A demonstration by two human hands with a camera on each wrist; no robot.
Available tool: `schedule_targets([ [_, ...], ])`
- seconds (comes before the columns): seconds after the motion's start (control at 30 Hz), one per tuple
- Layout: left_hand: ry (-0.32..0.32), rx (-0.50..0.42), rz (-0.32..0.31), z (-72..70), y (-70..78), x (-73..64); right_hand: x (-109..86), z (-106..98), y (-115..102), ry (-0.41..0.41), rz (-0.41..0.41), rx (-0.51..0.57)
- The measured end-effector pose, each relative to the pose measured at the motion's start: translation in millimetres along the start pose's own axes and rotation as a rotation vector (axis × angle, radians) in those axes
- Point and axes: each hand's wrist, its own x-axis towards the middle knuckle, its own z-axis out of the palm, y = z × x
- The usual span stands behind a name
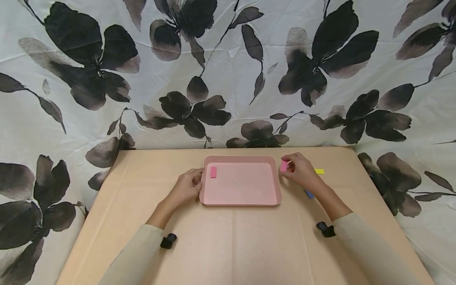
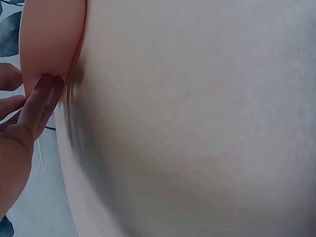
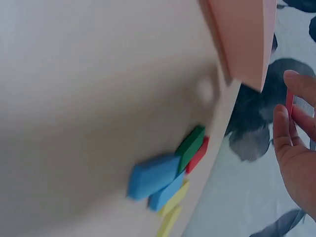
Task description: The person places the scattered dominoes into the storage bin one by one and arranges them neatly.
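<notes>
A pink rectangular tray (image 1: 240,201) lies on the table, with one small pink block (image 1: 213,172) inside near its left end. At the tray's left edge, my left hand (image 1: 187,183) holds the rim; in the left wrist view its fingertips (image 2: 45,91) touch the outer wall. Just past the tray's right edge, my right hand (image 1: 302,171) pinches another thin pink block (image 1: 284,166) between thumb and fingers, raised off the table. The right wrist view shows this block (image 3: 290,102) edge-on, beyond the tray's corner.
Right of the tray, partly behind my right arm, several blocks lie bunched: blue (image 3: 154,175), green (image 3: 190,147), red (image 3: 198,157) and yellow (image 3: 174,198). A tan cover spreads over the table (image 1: 228,245). Behind hangs a white cloth (image 1: 249,79) with dark flowers.
</notes>
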Motion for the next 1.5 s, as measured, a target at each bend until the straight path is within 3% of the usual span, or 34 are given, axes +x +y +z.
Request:
schedule_targets([
  [0.27,-0.003,-0.006,-0.001,0.3,0.1,1.8,21.4,17.5,-35.2,-0.115,0.027,0.028],
  [0.57,-0.001,0.015,0.001,-3.3,1.6,1.0,47.5,51.3,-72.6,-0.229,-0.057,-0.021],
  [0.8,0.007,0.01,0.011,-2.8,1.9,0.7,60.9,73.8,-97.9,-0.293,-0.053,-0.002],
  [1.17,0.009,0.004,0.011,-2.2,2.6,-1.1,66.5,102.9,-112.6,-0.305,-0.092,0.065],
  [1.5,0.012,0.006,0.03,-1.7,2.5,-0.3,74.3,122.9,-116.1,-0.355,-0.134,0.002],
])
